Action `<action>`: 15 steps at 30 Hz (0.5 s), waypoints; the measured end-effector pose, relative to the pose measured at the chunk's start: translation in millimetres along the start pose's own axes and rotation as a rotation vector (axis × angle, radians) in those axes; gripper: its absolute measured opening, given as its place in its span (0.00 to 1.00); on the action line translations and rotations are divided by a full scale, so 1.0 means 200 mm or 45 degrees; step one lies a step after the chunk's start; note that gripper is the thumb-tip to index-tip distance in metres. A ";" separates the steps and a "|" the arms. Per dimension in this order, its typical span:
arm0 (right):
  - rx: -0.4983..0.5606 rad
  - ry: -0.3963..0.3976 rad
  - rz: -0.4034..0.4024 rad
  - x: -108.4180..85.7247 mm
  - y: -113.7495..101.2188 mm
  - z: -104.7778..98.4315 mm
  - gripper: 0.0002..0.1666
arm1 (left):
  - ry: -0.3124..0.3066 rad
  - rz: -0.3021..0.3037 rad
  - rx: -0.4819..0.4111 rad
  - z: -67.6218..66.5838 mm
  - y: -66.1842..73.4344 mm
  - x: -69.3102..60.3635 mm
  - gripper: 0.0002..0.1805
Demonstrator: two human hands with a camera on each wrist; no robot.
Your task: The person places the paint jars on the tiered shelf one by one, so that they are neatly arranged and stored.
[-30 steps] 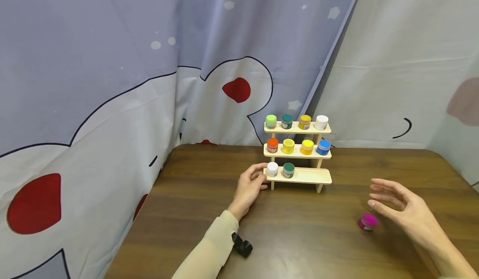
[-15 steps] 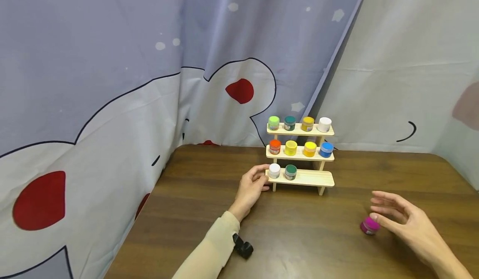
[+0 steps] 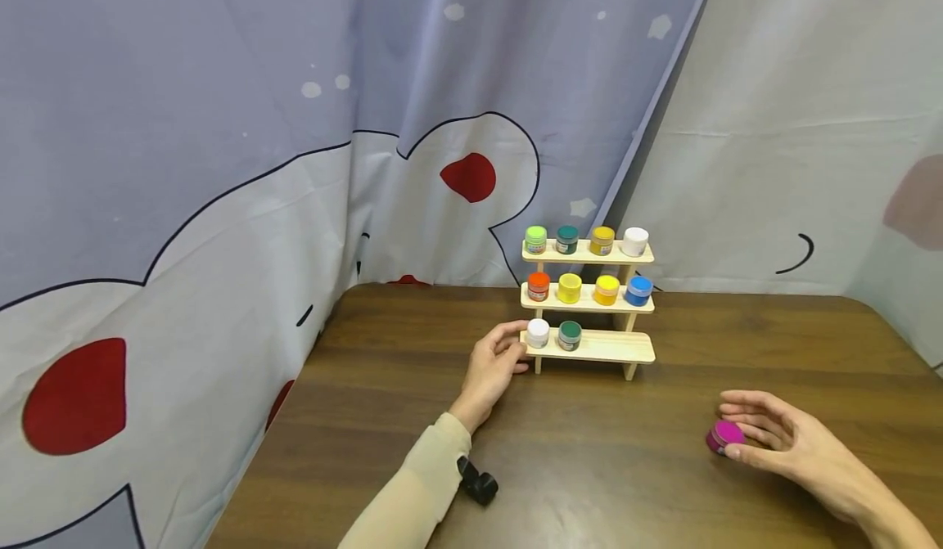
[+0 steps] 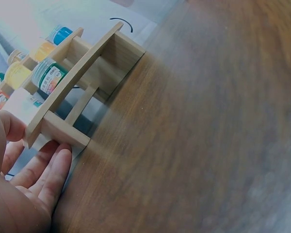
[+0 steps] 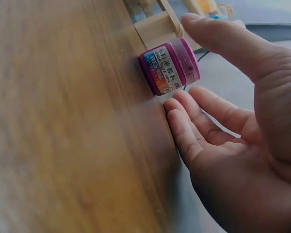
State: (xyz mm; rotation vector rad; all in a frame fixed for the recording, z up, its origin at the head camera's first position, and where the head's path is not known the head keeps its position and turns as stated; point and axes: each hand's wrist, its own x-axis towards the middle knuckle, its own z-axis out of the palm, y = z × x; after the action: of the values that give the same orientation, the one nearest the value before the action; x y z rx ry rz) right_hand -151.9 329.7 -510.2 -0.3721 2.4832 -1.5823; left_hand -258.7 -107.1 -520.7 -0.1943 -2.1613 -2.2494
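Observation:
A three-tier wooden display stand (image 3: 611,344) holds small paint jars. At its left end, my left hand (image 3: 492,369) grips the bottom shelf; in the left wrist view the thumb and fingers (image 4: 56,172) lie about the shelf's end and its leg. A white jar (image 3: 538,333) and a dark green jar (image 3: 570,335) stand on that shelf. To the right, a magenta paint jar (image 3: 725,437) stands upright on the table. My right hand (image 3: 803,451) is beside it, thumb and fingers spread about it. In the right wrist view a gap shows between the fingers and the jar (image 5: 165,70).
The middle shelf carries a red jar (image 3: 539,286), two yellow ones and a blue jar (image 3: 638,290). Light green, teal, ochre and white jars stand on the top shelf (image 3: 526,254). A patterned curtain (image 3: 412,58) hangs behind the brown wooden table (image 3: 589,451).
My right hand has come down and a little left, so its thumb and fingers are now about the magenta jar. My left hand has stayed at the stand.

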 end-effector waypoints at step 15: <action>0.081 -0.041 -0.134 -0.01 0.02 0.02 0.28 | -0.010 -0.022 0.012 0.00 0.01 0.01 0.22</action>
State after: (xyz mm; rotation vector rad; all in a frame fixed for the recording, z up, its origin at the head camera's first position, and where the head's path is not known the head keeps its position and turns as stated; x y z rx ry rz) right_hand -149.4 328.5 -516.4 -0.5223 2.4194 -1.6767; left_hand -259.8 -107.5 -519.5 -0.1852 -2.1854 -2.2506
